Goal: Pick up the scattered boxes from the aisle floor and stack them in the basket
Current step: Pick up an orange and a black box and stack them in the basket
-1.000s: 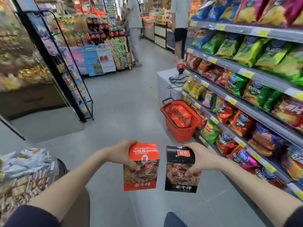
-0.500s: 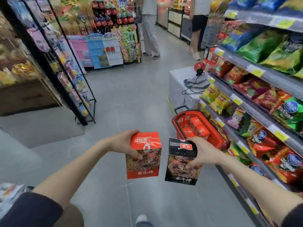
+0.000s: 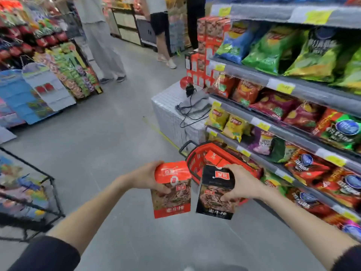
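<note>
1. Grips a red box [image 3: 172,200] in the left hand [image 3: 148,178], fingers curled round its upper left edge, thumb pressed on the front face.
2. Grips a black box [image 3: 214,204] in the right hand [image 3: 242,182], fingers curled over the top right corner, thumb on the front lower down.
3. Holds both boxes in the air above the grey floor [image 3: 97,143], fronts toward the camera, red on the left and black on the right, each slightly tilted, close together with a narrow gap between them.
4. Faces a red basket [image 3: 195,165] with a black handle, standing on the floor against the foot of the shelves [image 3: 304,90]; partly hidden behind the black box and the right hand.
5. Finds red boxes [image 3: 214,157] already lying in the basket; cannot tell how many.
6. Stands beside those shelves on the right, packed with bags of crisps [image 3: 273,47] in green, blue, yellow and red, with yellow price tags [image 3: 284,88] along the edges.
7. Looks past the basket to a white block [image 3: 166,100] on the floor, carrying a dark cable [image 3: 187,114] and a small red and black gadget [image 3: 188,86].
8. Passes a wire rack [image 3: 23,198] of bright packets low on the left, blurred.
9. Sees two people [image 3: 101,42] at the far end of the aisle, only bodies and legs in view.
</note>
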`<state>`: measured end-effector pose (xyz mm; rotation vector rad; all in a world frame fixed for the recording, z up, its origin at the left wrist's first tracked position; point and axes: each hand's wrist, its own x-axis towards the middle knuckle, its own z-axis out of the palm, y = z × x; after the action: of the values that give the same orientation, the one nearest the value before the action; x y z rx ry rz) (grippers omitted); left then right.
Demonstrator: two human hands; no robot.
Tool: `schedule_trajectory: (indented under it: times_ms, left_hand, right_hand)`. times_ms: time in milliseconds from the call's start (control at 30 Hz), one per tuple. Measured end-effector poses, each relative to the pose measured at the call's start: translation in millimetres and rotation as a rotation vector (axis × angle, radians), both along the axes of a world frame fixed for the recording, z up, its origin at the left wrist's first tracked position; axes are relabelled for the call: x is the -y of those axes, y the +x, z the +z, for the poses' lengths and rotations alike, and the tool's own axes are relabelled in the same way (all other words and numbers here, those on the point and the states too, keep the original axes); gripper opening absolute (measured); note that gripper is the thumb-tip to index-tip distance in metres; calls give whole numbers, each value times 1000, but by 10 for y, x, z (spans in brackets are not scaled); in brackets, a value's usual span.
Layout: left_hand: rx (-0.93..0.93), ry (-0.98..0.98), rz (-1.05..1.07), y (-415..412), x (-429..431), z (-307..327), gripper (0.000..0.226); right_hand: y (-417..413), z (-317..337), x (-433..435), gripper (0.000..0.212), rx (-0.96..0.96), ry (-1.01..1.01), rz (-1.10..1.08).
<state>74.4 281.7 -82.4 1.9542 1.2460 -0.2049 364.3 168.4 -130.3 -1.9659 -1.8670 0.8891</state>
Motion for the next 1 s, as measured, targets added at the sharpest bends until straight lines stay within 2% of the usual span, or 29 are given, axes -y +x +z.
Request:
schedule_trajectory:
  times_ms: [67, 233, 400, 733, 1000]
  left_hand:
    - [-17, -9, -80, 170, -374, -55, 115]
    - [0, -16, -251, 709, -1155, -313, 85]
    - [-3, -29, -375, 1228, -1770, -668, 81]
    - [-115, -80, -618, 1984, -2718, -1521, 108]
    - [-132, -64, -725, 2429, -3205, -2649, 123]
  right_hand:
    - [81, -65, -182, 84, 5, -14, -55]
    - [336, -276, -555, 97, 30, -73, -193]
    - [621, -648, -945, 105, 46, -138, -263]
    - [1061, -1373, -1612, 95, 45, -278, -346]
    - [1234, -2302, -1898, 98, -3, -310, -547]
